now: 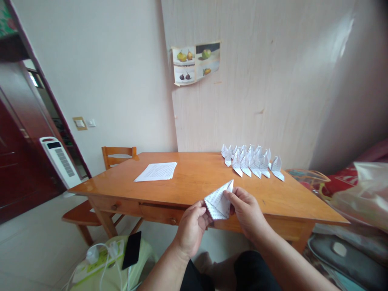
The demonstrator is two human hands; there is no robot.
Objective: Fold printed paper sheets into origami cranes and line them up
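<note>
Between my hands, just in front of the table's near edge, is a folded sheet of printed paper with a pointed tip at the upper right. My left hand grips its lower left side, with the fingers behind it. The thumb of my right hand presses on the front of the paper near the tip, and the other fingers curl behind its right edge. Beyond, on the right part of the table, several folded paper figures stand upright in rows. A stack of printed sheets lies flat to the left.
The wooden table stands against the wall. At lower left, a phone and a power strip with white cables sit on a pale green stool. A wooden chair stands behind the table's left end. Bags are piled at right.
</note>
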